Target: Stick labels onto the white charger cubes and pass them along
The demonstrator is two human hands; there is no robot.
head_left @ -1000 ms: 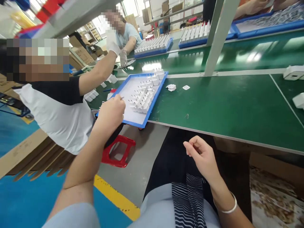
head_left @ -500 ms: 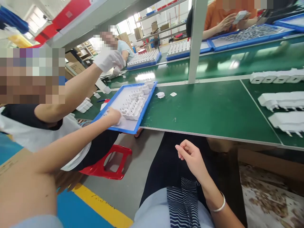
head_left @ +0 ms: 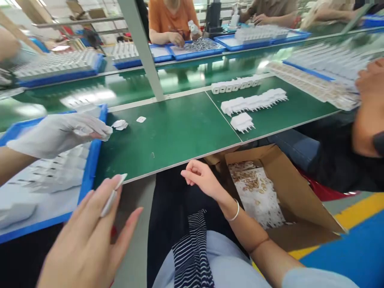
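Note:
My left hand point(head_left: 93, 228) is raised large at the lower left, in front of the bench's near edge, with small flat white pieces point(head_left: 108, 203) held between its fingers. My right hand point(head_left: 201, 178) is over my lap, just below the bench edge, its fingers curled and nothing visible in them. Left of centre on the green bench point(head_left: 180, 128) lie a small pile of white pieces point(head_left: 120, 125) and a single white square piece point(head_left: 141, 119). White plug housings point(head_left: 60, 170) stand in rows in the blue-rimmed tray point(head_left: 90, 176) at the left.
A co-worker's gloved hand point(head_left: 60, 134) hovers over the tray. Rows of white adapters point(head_left: 255, 100) stand on the bench at the right. An upright post point(head_left: 144, 52) rises behind. An open carton point(head_left: 300, 200) is below, and another person's arm point(head_left: 370, 108) is far right.
The view has swung right. My left hand has come back from the tray, now showing white pieces between its fingers. My right hand remains curled over my lap. The gloved hand is now above the tray.

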